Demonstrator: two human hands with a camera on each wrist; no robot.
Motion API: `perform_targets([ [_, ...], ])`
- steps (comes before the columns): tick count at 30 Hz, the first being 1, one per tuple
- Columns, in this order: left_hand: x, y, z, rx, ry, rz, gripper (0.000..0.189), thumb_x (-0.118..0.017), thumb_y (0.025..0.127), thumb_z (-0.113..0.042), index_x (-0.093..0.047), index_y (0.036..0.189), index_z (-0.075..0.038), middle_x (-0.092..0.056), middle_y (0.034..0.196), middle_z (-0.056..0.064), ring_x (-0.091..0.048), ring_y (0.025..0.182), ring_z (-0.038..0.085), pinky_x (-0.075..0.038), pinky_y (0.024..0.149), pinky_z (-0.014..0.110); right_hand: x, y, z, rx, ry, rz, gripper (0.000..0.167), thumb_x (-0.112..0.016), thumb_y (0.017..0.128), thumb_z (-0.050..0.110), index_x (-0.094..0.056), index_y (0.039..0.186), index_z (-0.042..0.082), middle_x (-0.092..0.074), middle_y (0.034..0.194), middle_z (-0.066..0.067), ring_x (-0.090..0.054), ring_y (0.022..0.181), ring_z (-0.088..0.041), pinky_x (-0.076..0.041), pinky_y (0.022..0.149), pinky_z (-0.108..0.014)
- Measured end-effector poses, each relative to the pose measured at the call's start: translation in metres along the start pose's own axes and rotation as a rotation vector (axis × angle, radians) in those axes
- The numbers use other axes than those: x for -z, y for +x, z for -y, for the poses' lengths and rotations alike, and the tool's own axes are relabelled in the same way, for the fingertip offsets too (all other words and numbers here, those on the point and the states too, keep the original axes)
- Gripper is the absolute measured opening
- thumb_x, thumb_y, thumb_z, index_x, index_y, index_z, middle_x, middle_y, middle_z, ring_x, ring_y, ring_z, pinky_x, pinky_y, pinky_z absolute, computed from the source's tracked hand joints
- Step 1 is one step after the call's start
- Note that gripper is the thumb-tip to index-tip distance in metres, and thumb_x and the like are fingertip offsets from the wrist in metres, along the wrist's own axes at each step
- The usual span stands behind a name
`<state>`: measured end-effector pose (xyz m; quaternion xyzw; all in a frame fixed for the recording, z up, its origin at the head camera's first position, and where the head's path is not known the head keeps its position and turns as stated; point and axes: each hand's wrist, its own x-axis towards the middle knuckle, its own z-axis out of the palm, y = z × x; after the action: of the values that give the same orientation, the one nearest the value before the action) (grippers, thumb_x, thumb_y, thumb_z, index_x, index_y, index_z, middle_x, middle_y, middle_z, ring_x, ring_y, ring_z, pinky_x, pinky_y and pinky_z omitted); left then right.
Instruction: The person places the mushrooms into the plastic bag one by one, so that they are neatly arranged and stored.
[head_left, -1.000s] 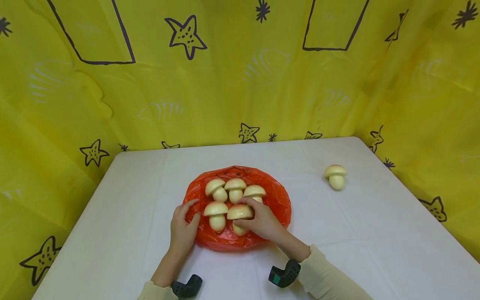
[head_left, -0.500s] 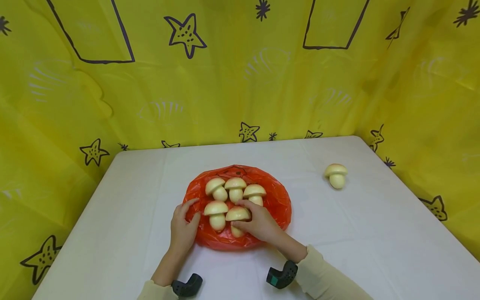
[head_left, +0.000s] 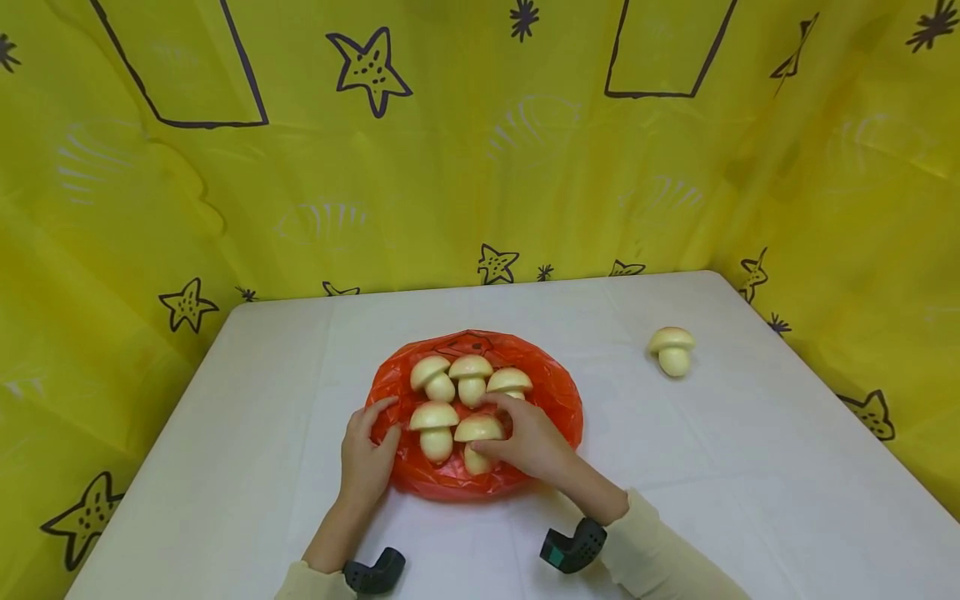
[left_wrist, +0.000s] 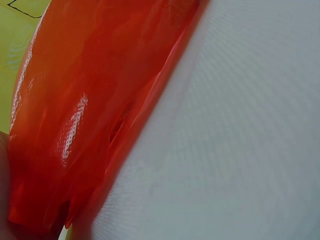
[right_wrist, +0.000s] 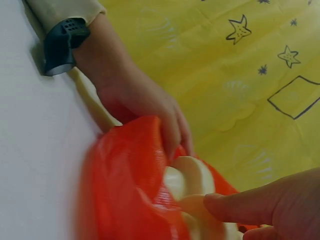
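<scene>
Several cream toy mushrooms [head_left: 434,432] lie in two rows inside an open red plastic bag [head_left: 562,417], spread in a round shape on the table. My right hand [head_left: 528,440] pinches the front right toy mushroom [head_left: 478,429] between thumb and fingers; part of its stem is hidden. My left hand [head_left: 366,462] holds the bag's left rim, its fingers bent over the edge. In the right wrist view the left hand [right_wrist: 145,102] reaches into the bag [right_wrist: 130,185], fingertips hidden. The left wrist view shows mostly the bag's outer side [left_wrist: 100,90].
Another toy mushroom [head_left: 672,352] lies apart on the white table [head_left: 750,467], to the right and behind the bag. A yellow curtain [head_left: 450,167] with starfish drawings hangs behind the table and along its sides. Dark cameras [head_left: 573,546] sit on both wrists.
My right hand and its toy mushroom shifted slightly left, then back right. The front left toy mushroom has edged a little to the right. The left hand stays put.
</scene>
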<state>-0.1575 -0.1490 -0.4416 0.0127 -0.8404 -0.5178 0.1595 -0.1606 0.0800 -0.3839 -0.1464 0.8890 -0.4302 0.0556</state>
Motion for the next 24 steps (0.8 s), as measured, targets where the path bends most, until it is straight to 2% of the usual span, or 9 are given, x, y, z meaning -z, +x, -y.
perform_targets([
  [6, -0.001, 0.000, 0.000, -0.011, -0.002, -0.007, 0.033, -0.056, 0.083, -0.002, -0.060, 0.116, -0.005, -0.049, 0.109, 0.018, -0.046, 0.104, 0.031, -0.042, 0.088, 0.050, 0.021, 0.001, 0.003, -0.071, 0.023, -0.065, 0.046, -0.077, 0.073, 0.020, -0.060, 0.113, 0.007, -0.062, 0.103, -0.008, -0.057, 0.094, -0.025, -0.050, 0.077, -0.037],
  [12, 0.000, -0.001, -0.001, 0.008, -0.005, 0.008, 0.034, -0.056, 0.083, -0.002, -0.059, 0.117, -0.006, -0.049, 0.110, 0.017, -0.046, 0.105, 0.029, -0.042, 0.089, 0.049, 0.040, 0.003, -0.002, -0.026, 0.113, -0.076, 0.039, -0.073, 0.077, 0.013, -0.060, 0.112, 0.000, -0.062, 0.104, -0.013, -0.059, 0.096, -0.028, -0.049, 0.079, -0.039],
  [18, 0.000, -0.001, -0.001, 0.005, -0.005, 0.009, 0.034, -0.056, 0.083, -0.002, -0.059, 0.117, -0.006, -0.049, 0.111, 0.017, -0.045, 0.106, 0.030, -0.042, 0.089, 0.049, 0.055, 0.003, -0.007, 0.021, 0.105, -0.086, 0.038, -0.071, 0.079, 0.014, -0.060, 0.112, -0.001, -0.064, 0.101, -0.014, -0.059, 0.094, -0.029, -0.048, 0.080, -0.041],
  [24, 0.000, -0.001, 0.000, -0.022, 0.002, -0.001, 0.033, -0.055, 0.084, -0.001, -0.060, 0.116, -0.005, -0.050, 0.108, 0.018, -0.047, 0.103, 0.031, -0.042, 0.088, 0.049, 0.071, -0.001, -0.008, 0.009, 0.153, -0.144, 0.037, -0.072, 0.079, 0.015, -0.061, 0.111, 0.000, -0.062, 0.108, -0.017, -0.056, 0.100, -0.031, -0.049, 0.081, -0.041],
])
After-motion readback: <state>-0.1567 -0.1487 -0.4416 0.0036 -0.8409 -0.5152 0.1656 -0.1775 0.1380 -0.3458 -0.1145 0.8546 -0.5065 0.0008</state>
